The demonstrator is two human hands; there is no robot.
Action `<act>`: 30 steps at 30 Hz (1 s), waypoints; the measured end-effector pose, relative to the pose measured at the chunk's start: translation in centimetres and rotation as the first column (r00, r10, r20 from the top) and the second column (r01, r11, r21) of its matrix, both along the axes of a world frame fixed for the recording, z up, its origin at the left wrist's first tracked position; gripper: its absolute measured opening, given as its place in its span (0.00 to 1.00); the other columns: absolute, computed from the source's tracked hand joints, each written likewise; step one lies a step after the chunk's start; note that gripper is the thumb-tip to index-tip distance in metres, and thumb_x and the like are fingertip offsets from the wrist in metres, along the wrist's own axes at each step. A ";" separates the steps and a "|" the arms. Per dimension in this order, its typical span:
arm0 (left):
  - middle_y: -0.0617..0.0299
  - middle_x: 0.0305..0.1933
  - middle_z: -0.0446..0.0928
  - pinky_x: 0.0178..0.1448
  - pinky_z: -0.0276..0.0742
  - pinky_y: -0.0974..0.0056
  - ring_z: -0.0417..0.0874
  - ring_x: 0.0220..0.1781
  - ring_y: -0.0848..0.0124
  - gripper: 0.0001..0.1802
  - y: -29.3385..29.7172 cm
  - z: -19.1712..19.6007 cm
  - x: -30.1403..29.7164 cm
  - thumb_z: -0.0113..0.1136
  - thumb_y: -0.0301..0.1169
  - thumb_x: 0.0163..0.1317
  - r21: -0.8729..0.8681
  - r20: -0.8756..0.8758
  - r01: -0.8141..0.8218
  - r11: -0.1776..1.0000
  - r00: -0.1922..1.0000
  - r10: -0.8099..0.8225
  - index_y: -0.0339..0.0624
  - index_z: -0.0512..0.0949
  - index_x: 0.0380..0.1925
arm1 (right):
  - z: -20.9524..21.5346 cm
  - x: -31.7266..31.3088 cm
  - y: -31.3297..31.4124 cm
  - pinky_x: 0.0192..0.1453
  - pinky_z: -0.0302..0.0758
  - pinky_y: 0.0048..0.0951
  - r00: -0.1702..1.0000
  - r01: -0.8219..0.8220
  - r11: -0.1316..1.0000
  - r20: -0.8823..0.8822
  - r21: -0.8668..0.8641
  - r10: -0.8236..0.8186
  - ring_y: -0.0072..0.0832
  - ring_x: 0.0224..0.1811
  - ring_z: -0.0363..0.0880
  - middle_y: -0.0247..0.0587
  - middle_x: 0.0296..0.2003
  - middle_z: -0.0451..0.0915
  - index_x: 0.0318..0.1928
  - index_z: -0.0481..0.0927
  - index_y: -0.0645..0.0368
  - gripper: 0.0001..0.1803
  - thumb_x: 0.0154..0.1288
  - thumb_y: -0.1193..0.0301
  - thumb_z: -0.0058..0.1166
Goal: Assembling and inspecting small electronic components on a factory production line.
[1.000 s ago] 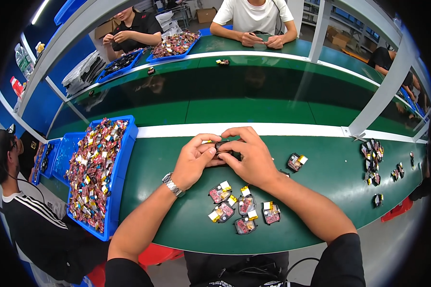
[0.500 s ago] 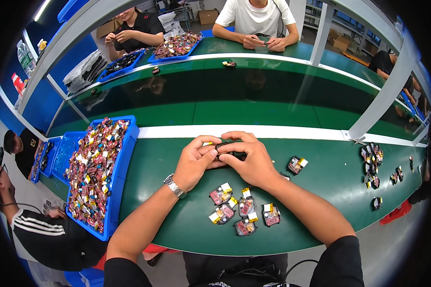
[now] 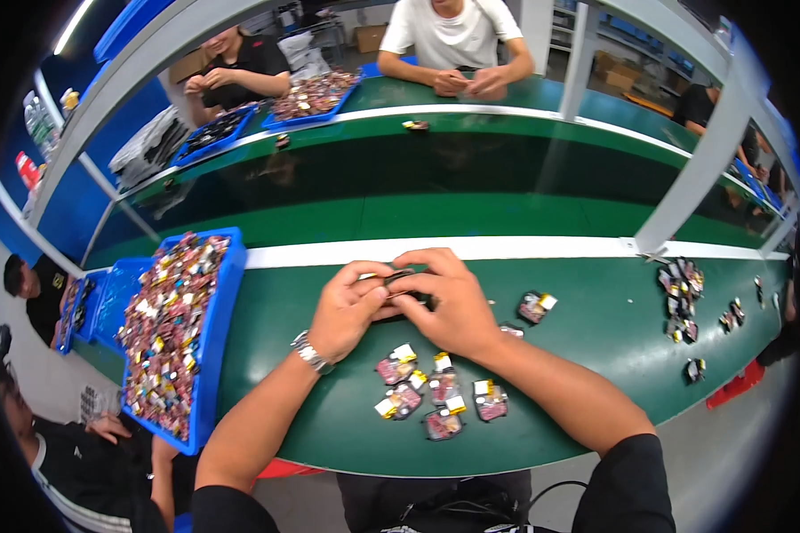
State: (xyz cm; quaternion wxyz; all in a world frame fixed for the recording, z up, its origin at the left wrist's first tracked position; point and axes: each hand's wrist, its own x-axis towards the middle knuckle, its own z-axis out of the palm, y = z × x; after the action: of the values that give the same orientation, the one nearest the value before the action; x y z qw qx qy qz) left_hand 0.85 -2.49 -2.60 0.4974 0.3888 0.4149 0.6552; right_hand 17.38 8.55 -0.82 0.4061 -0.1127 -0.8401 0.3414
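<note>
My left hand (image 3: pixel 343 313) and my right hand (image 3: pixel 453 311) meet above the green bench, fingers curled around a small black plastic casing (image 3: pixel 403 274). Fingers and thumbs cover most of that casing, and its details are blurred. Just below the hands lie several black-rimmed casings (image 3: pixel 444 387) with reddish circuit boards inside and white and yellow tabs sticking out. Another such casing (image 3: pixel 535 307) rests to the right of my right hand, and one more (image 3: pixel 511 330) is partly covered by that hand.
A blue tray (image 3: pixel 227 306) heaped with small reddish boards stands on the left. More casings (image 3: pixel 680 289) are grouped at the right. A white rail (image 3: pixel 507 247) and grey posts (image 3: pixel 698 160) bound the bench's far side. Co-workers sit across and at the left.
My view has shifted slightly, so the bench things sit a little further left. Both hands stay closed around the black casing, with a small change in finger position. The person at left has moved.
</note>
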 end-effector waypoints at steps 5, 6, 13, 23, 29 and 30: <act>0.53 0.54 0.78 0.52 0.84 0.64 0.83 0.52 0.66 0.29 1.0 0.1 0.3 0.65 0.36 0.65 -0.022 -0.051 -0.042 0.999 0.998 0.041 0.39 0.65 0.61 | -1.2 -0.8 0.8 0.60 0.72 0.39 0.997 -0.049 0.997 -0.067 -0.058 0.045 0.42 0.55 0.74 0.41 0.49 0.78 0.36 0.87 0.54 0.07 0.55 0.71 0.62; 0.54 0.55 0.78 0.53 0.84 0.64 0.82 0.53 0.67 0.30 0.4 -0.1 -0.3 0.65 0.36 0.66 -0.027 -0.074 -0.062 0.998 0.995 0.060 0.38 0.64 0.63 | -0.9 -1.3 0.5 0.61 0.71 0.39 0.995 -0.083 0.991 -0.072 -0.108 0.076 0.41 0.55 0.73 0.41 0.49 0.78 0.34 0.87 0.55 0.06 0.55 0.70 0.61; 0.54 0.56 0.75 0.54 0.85 0.65 0.82 0.53 0.68 0.28 0.1 -1.6 -1.6 0.60 0.35 0.69 -0.059 -0.014 -0.052 0.997 0.999 0.052 0.35 0.64 0.64 | -0.9 -1.0 0.7 0.62 0.69 0.37 0.981 -0.194 0.928 -0.083 -0.317 0.177 0.39 0.56 0.71 0.40 0.47 0.77 0.29 0.86 0.57 0.06 0.47 0.74 0.61; 0.56 0.56 0.75 0.52 0.85 0.67 0.83 0.52 0.69 0.28 0.7 -1.6 -0.7 0.58 0.34 0.70 -0.054 -0.073 -0.087 0.995 0.994 0.083 0.37 0.62 0.66 | -1.2 -0.6 1.2 0.62 0.69 0.36 0.976 -0.209 0.936 -0.114 -0.282 0.183 0.39 0.56 0.71 0.41 0.46 0.77 0.28 0.87 0.56 0.05 0.47 0.74 0.62; 0.48 0.57 0.77 0.51 0.84 0.65 0.84 0.51 0.64 0.24 -0.3 0.0 0.7 0.61 0.31 0.68 -0.071 0.006 -0.146 0.987 0.989 0.147 0.32 0.67 0.59 | -0.4 -0.7 0.7 0.60 0.73 0.41 0.985 -0.153 0.981 -0.096 -0.121 0.142 0.45 0.56 0.74 0.46 0.52 0.78 0.35 0.88 0.56 0.10 0.51 0.69 0.64; 0.48 0.56 0.77 0.51 0.85 0.64 0.84 0.51 0.64 0.21 0.3 0.2 1.4 0.60 0.30 0.68 0.010 0.046 -0.090 0.996 0.995 0.090 0.31 0.70 0.57 | 0.0 0.2 1.1 0.60 0.74 0.42 0.992 -0.104 0.994 -0.073 -0.019 0.103 0.45 0.57 0.74 0.46 0.53 0.78 0.38 0.88 0.55 0.11 0.52 0.69 0.64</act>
State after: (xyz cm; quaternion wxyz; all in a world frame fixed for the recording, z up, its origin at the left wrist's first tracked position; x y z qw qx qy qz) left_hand 2.27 -2.15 -2.37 0.4743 0.3577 0.4167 0.6881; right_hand 17.58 9.68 -0.81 0.4167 -0.0611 -0.8257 0.3753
